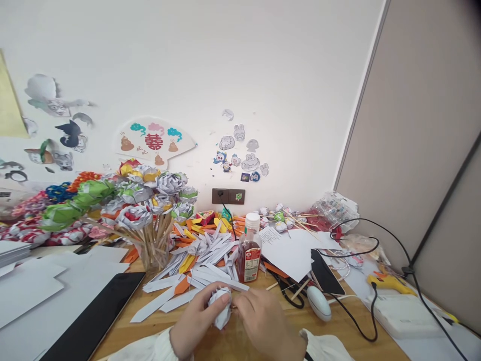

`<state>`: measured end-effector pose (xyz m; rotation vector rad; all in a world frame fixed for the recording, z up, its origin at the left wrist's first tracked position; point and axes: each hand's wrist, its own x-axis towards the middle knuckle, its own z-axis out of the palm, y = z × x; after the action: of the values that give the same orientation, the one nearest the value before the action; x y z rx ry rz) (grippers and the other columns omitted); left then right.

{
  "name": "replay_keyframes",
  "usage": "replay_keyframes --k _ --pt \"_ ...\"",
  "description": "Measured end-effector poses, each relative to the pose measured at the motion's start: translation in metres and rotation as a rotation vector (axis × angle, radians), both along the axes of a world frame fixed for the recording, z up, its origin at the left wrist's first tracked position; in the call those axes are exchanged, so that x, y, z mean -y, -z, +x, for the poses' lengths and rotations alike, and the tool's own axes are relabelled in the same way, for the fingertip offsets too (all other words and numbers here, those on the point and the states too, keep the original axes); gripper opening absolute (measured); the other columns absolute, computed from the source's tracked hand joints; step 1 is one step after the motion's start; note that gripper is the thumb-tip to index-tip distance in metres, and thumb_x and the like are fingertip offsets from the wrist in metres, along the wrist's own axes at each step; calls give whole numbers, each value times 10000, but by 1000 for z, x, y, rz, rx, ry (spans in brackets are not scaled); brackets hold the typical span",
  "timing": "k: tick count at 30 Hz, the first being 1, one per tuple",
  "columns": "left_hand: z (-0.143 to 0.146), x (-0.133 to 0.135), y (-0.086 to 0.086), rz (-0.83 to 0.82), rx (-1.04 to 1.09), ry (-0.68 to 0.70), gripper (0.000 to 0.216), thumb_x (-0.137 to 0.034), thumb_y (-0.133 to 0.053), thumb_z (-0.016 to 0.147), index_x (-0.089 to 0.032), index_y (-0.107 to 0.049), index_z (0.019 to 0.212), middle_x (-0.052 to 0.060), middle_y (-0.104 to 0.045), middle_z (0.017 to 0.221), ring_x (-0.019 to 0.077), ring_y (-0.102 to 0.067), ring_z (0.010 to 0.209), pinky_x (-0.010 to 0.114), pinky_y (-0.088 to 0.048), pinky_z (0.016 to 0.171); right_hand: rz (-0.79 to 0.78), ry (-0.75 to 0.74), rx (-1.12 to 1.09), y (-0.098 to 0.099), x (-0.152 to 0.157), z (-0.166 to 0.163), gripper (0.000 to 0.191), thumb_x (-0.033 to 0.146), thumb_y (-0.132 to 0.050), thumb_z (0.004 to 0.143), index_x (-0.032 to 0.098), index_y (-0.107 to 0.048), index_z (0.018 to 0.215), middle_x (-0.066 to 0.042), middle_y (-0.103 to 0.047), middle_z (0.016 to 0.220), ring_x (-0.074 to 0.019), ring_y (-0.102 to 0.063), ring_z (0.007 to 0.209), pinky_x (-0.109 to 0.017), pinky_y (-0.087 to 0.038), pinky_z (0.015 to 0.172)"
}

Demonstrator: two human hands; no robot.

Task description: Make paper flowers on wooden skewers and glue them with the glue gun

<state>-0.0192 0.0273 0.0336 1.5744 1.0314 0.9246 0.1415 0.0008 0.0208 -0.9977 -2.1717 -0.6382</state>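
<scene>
My left hand (pixel 199 316) is closed around a crumpled white paper flower (pixel 221 310), with the thumb lying across its petals. Close against the flower's right side, my right hand (pixel 265 321) is curled with its fingertips pressed together. A small brownish bit shows at those fingertips, but what they pinch is mostly hidden. Just behind both hands lies a white paper strip (pixel 235 284). Loose folded paper petals (pixel 210 250) in white, orange and yellow are heaped beyond it. A red-labelled sauce bottle with a white cap (pixel 250 250) stands upright behind my hands.
At left, a clear vase (pixel 152 253) holds paper flowers on sticks, near a black tablet (pixel 97 313) and white sheets (pixel 33 291). To the right are a white mouse (pixel 318 303), a phone (pixel 327 273), a yellow glue gun (pixel 391 284), a white box (pixel 406 316) and loose cables.
</scene>
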Motion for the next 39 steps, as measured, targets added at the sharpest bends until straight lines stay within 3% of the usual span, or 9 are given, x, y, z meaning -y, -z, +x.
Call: replay_keyframes --k 8,15,20,28,34,39 --pt "3 -1 6 -138 98 4 480 -646 -557 627 -201 -547 807 -64 -503 534 141 -510 485 257 -459 445 207 22 203 -2 2 0 310 90 -266 911 130 -573 897 -38 -568 637 -170 -495 522 -302 -299 452" --pt "5 0 9 -93 61 6 479 -637 -535 651 -189 -536 820 -68 -474 500 141 -497 467 252 -460 413 204 49 127 7 2 -7 349 77 -246 907 149 -571 800 -20 -542 583 -162 -488 497 -297 -308 467" --pt "3 0 7 -6 12 -22 460 -610 -534 663 -179 -555 823 -43 -516 558 157 -514 521 252 -454 434 100 -3 -18 10 -1 -8 374 110 -230 918 175 -539 719 -19 -551 587 -160 -493 512 -285 -298 471" --pt "-2 2 0 162 -81 -77 320 -451 -555 707 -180 -609 868 42 -687 843 233 -592 842 305 -458 798 -106 -19 -134 13 -1 -7 287 104 -299 871 188 -526 718 -20 -598 631 -160 -530 551 -270 -299 504" --pt "-6 -2 3 246 -122 -49 320 -420 -511 752 -163 -588 926 73 -689 926 255 -591 945 314 -449 842 -529 12 -254 0 -3 1 137 139 -477 844 187 -546 736 7 -617 696 -137 -566 646 -229 -304 549" --pt "-5 0 4 280 -154 -39 293 -404 -535 759 -180 -584 941 70 -686 958 257 -591 948 321 -438 849 -605 17 -333 -16 4 5 98 102 -578 778 181 -575 721 1 -602 729 -153 -537 738 -232 -322 615"
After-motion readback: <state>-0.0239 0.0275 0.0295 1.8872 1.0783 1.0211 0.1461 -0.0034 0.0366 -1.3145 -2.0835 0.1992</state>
